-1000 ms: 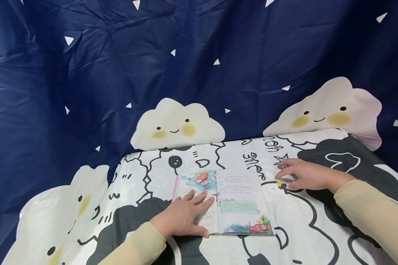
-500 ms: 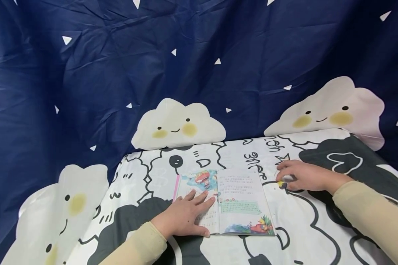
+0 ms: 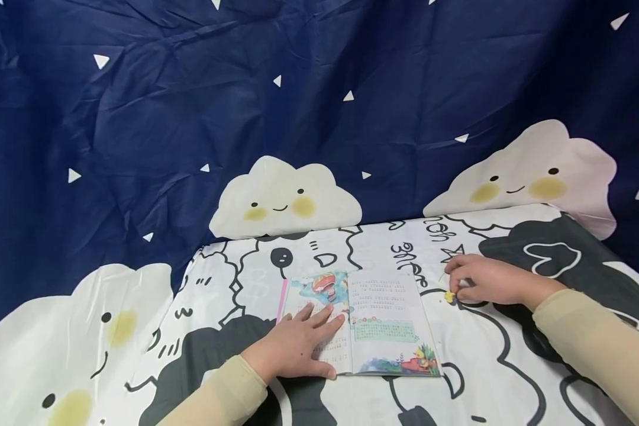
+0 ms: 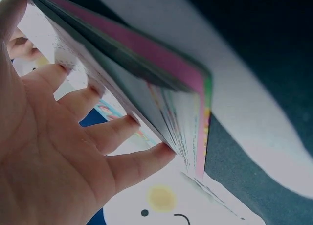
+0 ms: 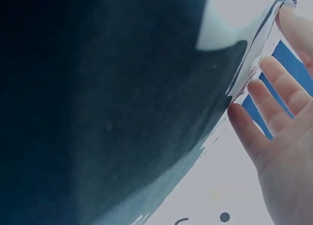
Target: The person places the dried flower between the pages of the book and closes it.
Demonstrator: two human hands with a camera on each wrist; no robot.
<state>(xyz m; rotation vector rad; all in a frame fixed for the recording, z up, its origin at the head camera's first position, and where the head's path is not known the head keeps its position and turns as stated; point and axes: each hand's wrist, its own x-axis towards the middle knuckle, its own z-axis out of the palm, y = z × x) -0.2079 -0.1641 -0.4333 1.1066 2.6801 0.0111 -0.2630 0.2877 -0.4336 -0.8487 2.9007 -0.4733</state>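
Note:
An open book (image 3: 386, 307) with printed text and coloured pictures lies on the black-and-white patterned cloth. Across its left page my left hand (image 3: 303, 343) rests with fingers spread. Seen in the left wrist view, those fingertips touch the page, and the pink cover (image 4: 161, 56) shows at the book's outer edge. To the right of the book, my right hand (image 3: 484, 281) reaches down to the cloth. Its thumb and index finger pinch together at a small yellow thing (image 3: 449, 297), partly covered by the fingertips. The right wrist view shows the other fingers (image 5: 247, 124) fairly straight against the cloth.
The patterned cloth (image 3: 490, 378) covers the surface beneath the book. Behind it hangs a dark blue curtain (image 3: 383, 136) with white triangles. Smiling cloud shapes (image 3: 284, 201) show along the back edge, and another cloud (image 3: 74, 331) is at the left.
My right thumb and index finger have closed together at the small yellow thing; before, they were apart. The left hand and the book have stayed in place.

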